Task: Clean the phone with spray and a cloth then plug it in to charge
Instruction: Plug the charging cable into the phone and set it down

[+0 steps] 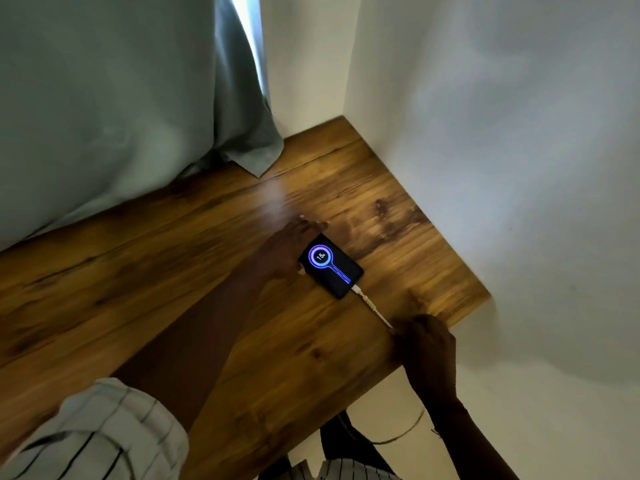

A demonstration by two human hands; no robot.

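Note:
A black phone (330,266) lies flat on the wooden table (173,271), its screen lit with a blue charging ring. A white charging cable (372,306) is plugged into the phone's near end and runs toward the table's right edge. My left hand (289,249) grips the phone's far-left side, fingers curled over its top end and thumb at its edge. My right hand (424,341) is closed around the cable at the table's right edge. No spray bottle or cloth is in view.
A pale green curtain (121,98) hangs at the back left, its hem resting on the table. White walls (502,168) close in behind and on the right. The table ends just right of my right hand, with pale floor (398,410) below.

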